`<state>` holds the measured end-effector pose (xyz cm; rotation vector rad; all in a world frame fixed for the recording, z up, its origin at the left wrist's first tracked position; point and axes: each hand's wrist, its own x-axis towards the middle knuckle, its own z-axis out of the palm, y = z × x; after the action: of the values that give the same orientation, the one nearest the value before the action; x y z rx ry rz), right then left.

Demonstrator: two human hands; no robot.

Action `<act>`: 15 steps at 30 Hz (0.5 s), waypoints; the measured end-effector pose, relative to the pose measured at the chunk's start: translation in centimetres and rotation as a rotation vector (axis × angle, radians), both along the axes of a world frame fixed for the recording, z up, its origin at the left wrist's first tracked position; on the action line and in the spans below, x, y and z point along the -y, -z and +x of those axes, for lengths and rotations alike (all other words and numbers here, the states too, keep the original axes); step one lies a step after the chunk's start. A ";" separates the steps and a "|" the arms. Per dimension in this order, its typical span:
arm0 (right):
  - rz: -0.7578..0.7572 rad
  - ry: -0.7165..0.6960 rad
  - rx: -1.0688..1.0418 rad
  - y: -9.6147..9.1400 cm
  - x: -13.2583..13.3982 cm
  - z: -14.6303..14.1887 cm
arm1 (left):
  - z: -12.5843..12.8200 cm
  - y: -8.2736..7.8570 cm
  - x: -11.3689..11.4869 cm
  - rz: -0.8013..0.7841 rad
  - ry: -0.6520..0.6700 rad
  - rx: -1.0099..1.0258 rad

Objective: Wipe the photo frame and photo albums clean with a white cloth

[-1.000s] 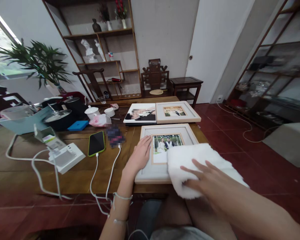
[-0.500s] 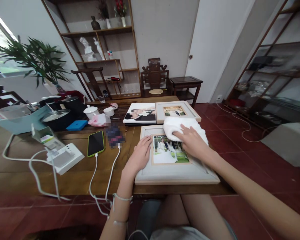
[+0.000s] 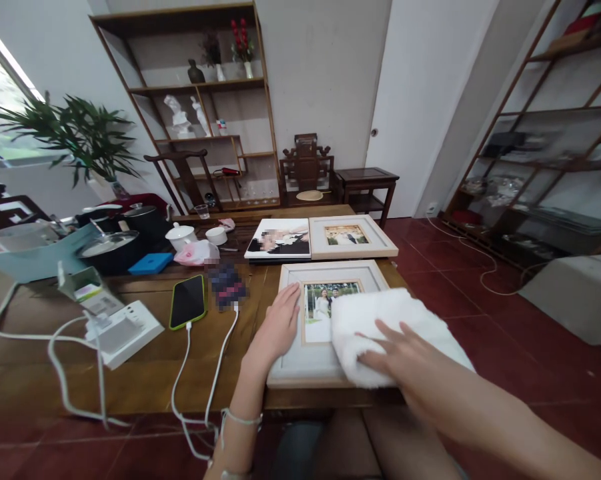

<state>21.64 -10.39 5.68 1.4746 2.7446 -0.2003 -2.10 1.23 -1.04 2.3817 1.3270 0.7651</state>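
The picture frame (image 3: pixel 319 328) lay flat on the desk (image 3: pixel 140 392). The left hand (image 3: pixel 279 325) rested on the frame's left edge, grip unclosed; the right hand (image 3: pixel 395 352) spread over a white cloth (image 3: pixel 380 312) covering the frame's right side, clamping undetermined. Cloth appeared soft, light; frame stiff, probably best held by its rim (image 3: pixel 305 383).
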 end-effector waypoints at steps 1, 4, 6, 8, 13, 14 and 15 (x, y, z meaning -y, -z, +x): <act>-0.024 -0.038 -0.019 -0.1 1.2 0.1 | 0.0 0.0 0.0 -0.003 -0.005 0.002; -0.035 -0.113 -0.097 0.1 2.9 -0.1 | 0.0 0.0 0.0 -0.006 -0.004 0.006; -0.005 -0.082 -0.124 0.7 2.5 -0.5 | 0.0 0.0 0.0 -0.003 -0.003 0.009; 0.055 -0.012 -0.128 1.5 0.9 -0.9 | 0.0 -0.1 -0.1 -0.004 -0.001 0.006; 0.273 0.171 -0.078 2.2 -6.4 0.0 | -0.1 -0.3 -0.1 -0.018 -0.002 -0.002; 0.308 0.191 -0.077 2.0 -7.9 0.3 | -0.1 -0.3 -0.1 -0.018 -0.004 -0.002; 0.334 0.194 -0.082 1.7 -9.3 0.3 | -0.1 -0.3 -0.1 -0.018 -0.005 -0.003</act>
<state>21.96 -1.06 4.02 1.8508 2.8000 0.2121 -2.16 1.30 -0.71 2.3673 1.3357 0.7483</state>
